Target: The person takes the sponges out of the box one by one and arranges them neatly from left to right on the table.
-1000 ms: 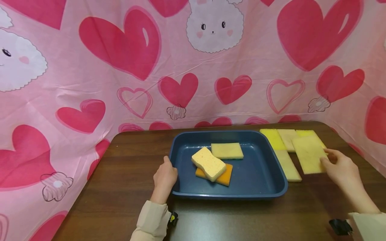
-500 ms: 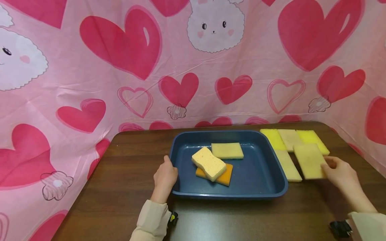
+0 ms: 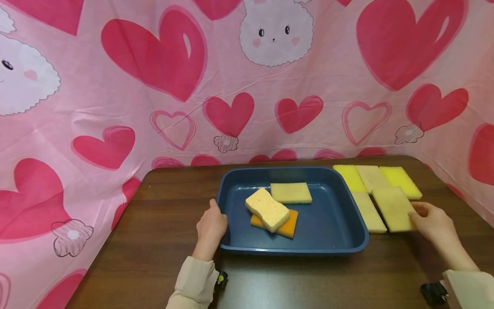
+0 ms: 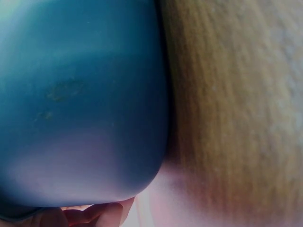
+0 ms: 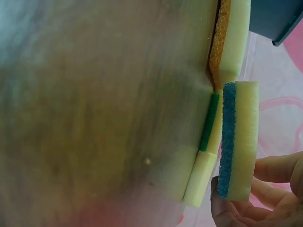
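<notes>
My left hand [image 3: 211,228] grips the left side of a dark blue baking pan [image 3: 328,246]; in the left wrist view, its fingers [image 4: 110,215] show at the end of the pan's wall [image 4: 94,118]. A pale yellow sponge [image 3: 391,210] is pinched at its right edge by my right hand [image 3: 438,223]. The right wrist view shows a blue scouring layer under this sponge [image 5: 246,142], which is tilted just above the table, beside another pale sponge [image 3: 368,212]. Inside the pan lie a pale sponge [image 3: 290,193], an orange sponge [image 3: 290,225] and a wavy-sided cream sponge [image 3: 266,208] across the orange one.
Behind the held sponge, a bright yellow sponge [image 3: 350,178], a pale one [image 3: 371,177] and another yellow one [image 3: 400,181] form a row along the pan's right side. The brown wooden table [image 3: 166,206] ends at a pink heart-patterned cloth [image 3: 173,128].
My right hand has lowered the pale sponge down toward the table, near the sponge on its left, uncovering more of the yellow one behind. The left hand and pan stay still.
</notes>
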Tool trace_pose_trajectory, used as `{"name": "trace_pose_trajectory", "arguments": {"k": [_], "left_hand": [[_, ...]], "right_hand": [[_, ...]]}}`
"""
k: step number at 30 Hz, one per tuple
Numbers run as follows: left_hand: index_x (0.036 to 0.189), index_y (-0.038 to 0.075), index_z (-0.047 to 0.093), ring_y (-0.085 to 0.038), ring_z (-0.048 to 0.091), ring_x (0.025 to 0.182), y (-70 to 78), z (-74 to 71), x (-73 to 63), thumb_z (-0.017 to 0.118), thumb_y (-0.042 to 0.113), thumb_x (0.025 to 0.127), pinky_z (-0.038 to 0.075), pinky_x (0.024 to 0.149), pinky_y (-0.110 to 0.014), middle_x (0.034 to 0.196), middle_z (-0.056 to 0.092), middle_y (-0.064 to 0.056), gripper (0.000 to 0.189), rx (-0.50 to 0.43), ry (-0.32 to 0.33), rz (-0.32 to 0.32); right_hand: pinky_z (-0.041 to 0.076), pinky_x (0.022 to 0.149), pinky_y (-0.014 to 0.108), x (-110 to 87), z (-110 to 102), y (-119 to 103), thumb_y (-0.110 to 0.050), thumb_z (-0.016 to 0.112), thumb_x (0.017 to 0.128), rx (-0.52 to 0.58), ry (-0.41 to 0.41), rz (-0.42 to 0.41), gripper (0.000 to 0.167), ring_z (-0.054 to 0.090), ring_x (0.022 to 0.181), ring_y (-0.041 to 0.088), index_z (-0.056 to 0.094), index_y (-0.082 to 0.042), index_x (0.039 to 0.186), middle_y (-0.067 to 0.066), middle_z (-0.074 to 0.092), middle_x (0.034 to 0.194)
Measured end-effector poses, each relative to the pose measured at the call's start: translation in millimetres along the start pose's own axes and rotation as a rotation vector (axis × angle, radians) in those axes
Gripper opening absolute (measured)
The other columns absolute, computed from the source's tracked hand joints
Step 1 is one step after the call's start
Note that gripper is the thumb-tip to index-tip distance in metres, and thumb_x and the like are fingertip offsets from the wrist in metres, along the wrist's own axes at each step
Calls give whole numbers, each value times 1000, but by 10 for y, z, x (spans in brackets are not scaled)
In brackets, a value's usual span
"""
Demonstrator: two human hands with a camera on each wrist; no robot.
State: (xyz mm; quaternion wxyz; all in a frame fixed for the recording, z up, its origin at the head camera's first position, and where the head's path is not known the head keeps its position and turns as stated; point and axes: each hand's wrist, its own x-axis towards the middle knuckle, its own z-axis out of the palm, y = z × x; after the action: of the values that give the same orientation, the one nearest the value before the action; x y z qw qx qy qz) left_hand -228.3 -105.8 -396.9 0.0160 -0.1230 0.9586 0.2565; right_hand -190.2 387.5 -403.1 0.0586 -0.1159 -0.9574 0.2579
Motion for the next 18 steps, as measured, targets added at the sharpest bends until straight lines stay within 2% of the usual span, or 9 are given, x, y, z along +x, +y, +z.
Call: {"name": "trace_pose_trajectory", "arguments": {"k": [8, 14, 18], "left_hand": [[141, -6, 32, -32, 64, 80, 3, 10, 1, 49, 10, 91, 50, 65, -45, 111, 64, -27, 55, -1, -5, -4], [140, -7, 33, -33, 64, 82, 2, 10, -1, 49, 10, 91, 50, 66, -46, 112, 64, -27, 55, -1, -6, -6], [140, -6, 33, -33, 65, 82, 6, 8, -5, 50, 10, 91, 50, 66, -45, 111, 64, -27, 54, -2, -6, -6]], "right_hand": [[40, 67, 44, 23, -1, 0, -15, 46, 94, -20, -16, -3, 43, 51, 95, 55, 45, 20, 120, 42, 52, 114], [39, 77, 57, 20, -12, -25, -16, 45, 95, -29, -49, 5, 44, 46, 101, 59, 44, 20, 120, 45, 44, 122], [40, 76, 56, 37, -28, -25, -17, 46, 95, -36, -69, 24, 44, 47, 99, 58, 46, 20, 118, 45, 44, 121]]}}
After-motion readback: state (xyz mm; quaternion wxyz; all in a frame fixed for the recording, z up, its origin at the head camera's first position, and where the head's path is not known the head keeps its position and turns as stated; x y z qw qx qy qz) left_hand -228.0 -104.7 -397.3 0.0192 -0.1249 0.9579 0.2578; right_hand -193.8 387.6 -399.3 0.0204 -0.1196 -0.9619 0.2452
